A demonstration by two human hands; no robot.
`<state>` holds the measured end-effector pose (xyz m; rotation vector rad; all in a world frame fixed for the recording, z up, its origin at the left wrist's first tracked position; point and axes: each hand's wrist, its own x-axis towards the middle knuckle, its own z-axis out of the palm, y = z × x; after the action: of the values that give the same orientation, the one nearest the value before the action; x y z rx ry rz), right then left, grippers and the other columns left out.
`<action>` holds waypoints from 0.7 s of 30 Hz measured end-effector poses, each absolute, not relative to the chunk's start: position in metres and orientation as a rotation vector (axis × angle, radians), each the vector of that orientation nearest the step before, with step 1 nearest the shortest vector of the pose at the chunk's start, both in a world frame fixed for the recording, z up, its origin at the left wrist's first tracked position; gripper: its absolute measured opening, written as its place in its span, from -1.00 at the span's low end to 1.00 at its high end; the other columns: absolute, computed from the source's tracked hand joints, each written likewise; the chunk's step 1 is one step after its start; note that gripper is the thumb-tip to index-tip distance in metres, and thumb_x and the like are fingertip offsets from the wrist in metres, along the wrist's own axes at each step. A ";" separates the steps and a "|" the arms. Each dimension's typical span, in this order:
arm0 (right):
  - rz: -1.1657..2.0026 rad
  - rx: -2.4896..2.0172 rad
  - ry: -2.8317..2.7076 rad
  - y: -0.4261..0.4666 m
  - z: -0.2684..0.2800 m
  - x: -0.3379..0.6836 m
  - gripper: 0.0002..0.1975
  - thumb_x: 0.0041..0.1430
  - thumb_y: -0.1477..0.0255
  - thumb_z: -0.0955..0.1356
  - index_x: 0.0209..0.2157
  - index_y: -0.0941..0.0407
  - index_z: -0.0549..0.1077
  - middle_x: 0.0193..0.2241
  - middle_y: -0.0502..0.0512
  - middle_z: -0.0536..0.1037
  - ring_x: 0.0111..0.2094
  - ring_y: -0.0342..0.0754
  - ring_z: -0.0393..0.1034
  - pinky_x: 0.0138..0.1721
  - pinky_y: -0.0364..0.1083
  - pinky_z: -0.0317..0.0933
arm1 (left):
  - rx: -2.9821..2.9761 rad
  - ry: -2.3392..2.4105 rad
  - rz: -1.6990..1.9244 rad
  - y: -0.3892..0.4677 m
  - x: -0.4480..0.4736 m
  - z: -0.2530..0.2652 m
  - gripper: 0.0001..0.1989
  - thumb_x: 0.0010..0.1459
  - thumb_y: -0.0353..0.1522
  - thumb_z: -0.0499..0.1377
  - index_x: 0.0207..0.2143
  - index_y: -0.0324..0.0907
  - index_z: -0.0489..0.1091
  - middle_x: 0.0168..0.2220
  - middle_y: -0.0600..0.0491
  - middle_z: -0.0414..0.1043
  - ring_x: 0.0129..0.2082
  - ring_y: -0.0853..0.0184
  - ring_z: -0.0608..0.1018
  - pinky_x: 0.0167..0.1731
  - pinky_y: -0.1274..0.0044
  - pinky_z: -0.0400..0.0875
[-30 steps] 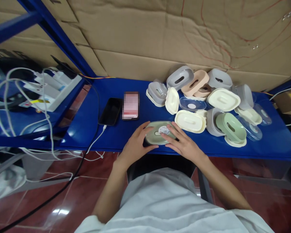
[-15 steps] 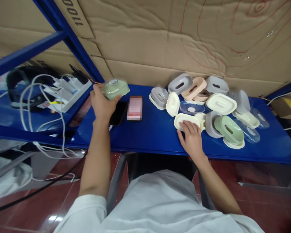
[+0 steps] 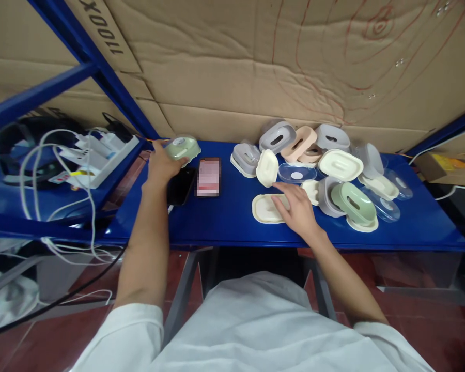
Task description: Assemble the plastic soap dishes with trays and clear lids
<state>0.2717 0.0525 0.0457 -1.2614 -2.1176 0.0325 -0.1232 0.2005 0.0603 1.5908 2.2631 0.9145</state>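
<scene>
At the back left of the blue table, my left hand is closed around a green soap box with a clear lid, thumb on the near side. The box appears to rest on the tabletop. My right hand is open, fingers stretched out to the left, partly covering the right end of a cream oval base lying flat near the front edge. Its fingertips come close to a small cream tray. Whether the hand touches the base cannot be told.
Right of the middle lie several soap box parts: grey shells, a peach shell, a green shell and clear lids. Two phones lie left, one dark, one lit. A power strip with white cables stands at far left.
My left hand has lowered the green soap box toward the table. The cream base has shifted left and nearer to me, and my right hand's fingers now reach past its right end.
</scene>
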 end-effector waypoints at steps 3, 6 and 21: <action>-0.041 -1.429 -2.124 0.085 0.052 0.254 -0.41 0.48 0.13 0.36 0.36 0.19 0.37 0.29 0.35 0.51 0.26 0.31 0.43 0.25 0.24 0.30 | 1.608 2.287 0.897 0.204 -0.113 0.061 -0.30 0.14 -0.19 0.49 0.17 -0.29 0.28 0.14 -0.21 0.41 0.27 -0.13 0.45 0.23 0.11 0.32; -0.096 -1.558 -2.166 0.110 0.049 0.238 -0.28 0.41 0.15 0.42 0.43 0.22 0.28 0.37 0.44 0.40 0.28 0.40 0.38 0.23 0.29 0.28 | 1.626 2.272 0.853 0.206 -0.103 0.060 -0.30 0.14 -0.25 0.48 0.22 -0.29 0.31 0.20 -0.29 0.37 0.27 -0.15 0.47 0.26 0.12 0.33; -0.173 -1.297 -1.945 0.041 0.048 0.286 -0.72 0.49 0.39 0.30 0.09 0.05 0.59 0.05 0.17 0.70 0.09 0.17 0.58 0.14 0.15 0.33 | 2.744 1.325 0.585 0.203 0.003 0.054 -0.59 0.26 -0.50 0.20 0.12 -0.12 0.56 0.21 -0.19 0.51 0.21 -0.03 0.50 0.25 0.09 0.27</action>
<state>0.2861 0.0413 0.0482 -1.2970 -1.9454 -0.1733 0.0030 0.2026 0.0543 2.7444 1.3250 0.5853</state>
